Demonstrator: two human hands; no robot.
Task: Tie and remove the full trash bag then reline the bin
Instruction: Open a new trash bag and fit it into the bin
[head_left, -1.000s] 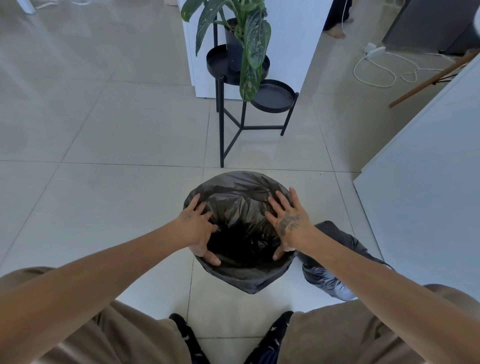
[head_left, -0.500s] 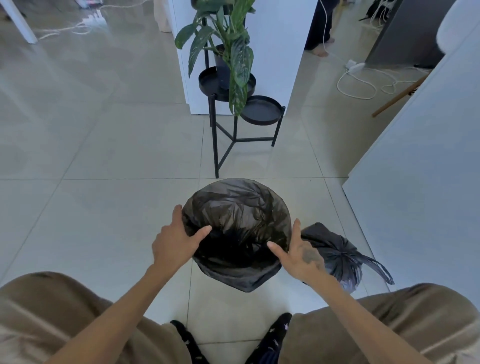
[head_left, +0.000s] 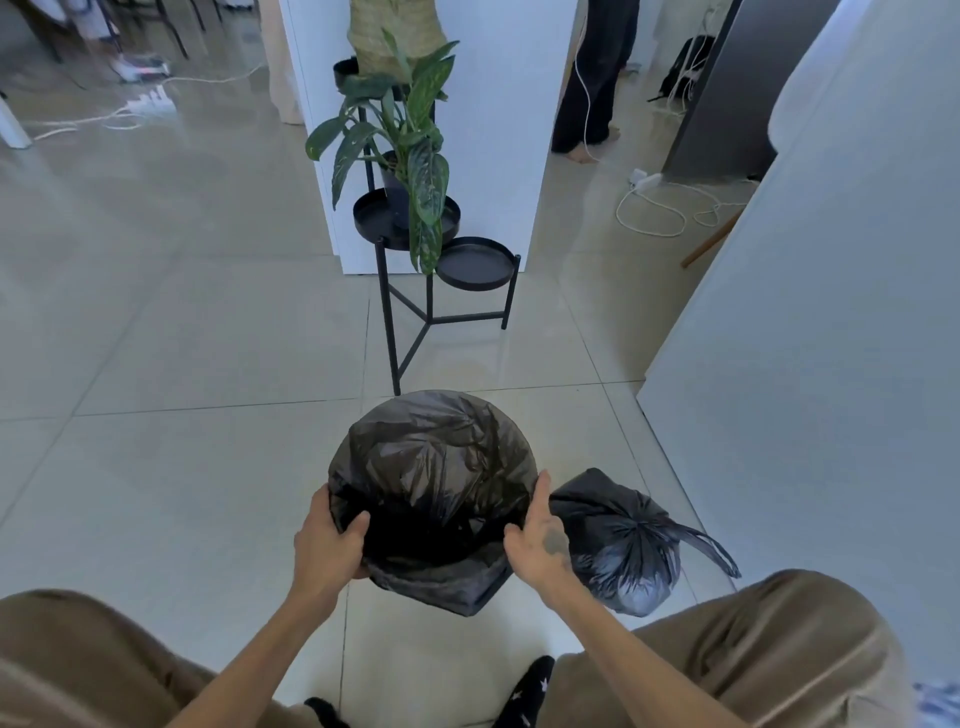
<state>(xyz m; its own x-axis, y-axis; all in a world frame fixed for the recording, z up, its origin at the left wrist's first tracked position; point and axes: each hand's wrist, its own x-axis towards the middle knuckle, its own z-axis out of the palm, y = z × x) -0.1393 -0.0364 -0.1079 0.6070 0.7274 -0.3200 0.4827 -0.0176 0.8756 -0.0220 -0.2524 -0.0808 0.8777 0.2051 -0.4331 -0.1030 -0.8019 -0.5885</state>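
A round bin (head_left: 441, 587) stands on the tiled floor between my knees, lined with a fresh black bag (head_left: 436, 457) folded over its rim. My left hand (head_left: 327, 540) clasps the left side of the rim, thumb inside, fingers around the outside. On the right side my right hand (head_left: 537, 540) rests flat against the rim, thumb hooked just over the liner's edge. The tied full trash bag (head_left: 621, 545) sits on the floor just right of the bin, its knot tails pointing right.
A black metal plant stand (head_left: 431, 312) with a leafy plant (head_left: 410, 150) stands just beyond the bin. A white wall (head_left: 805, 338) runs along the right. White cables (head_left: 660, 208) lie on the floor at the back, where a person's legs (head_left: 592, 88) stand.
Both hands have come out of the bin's mouth to its outer rim. The view has tilted up, so the bin sits lower and the tied bag shows fully.
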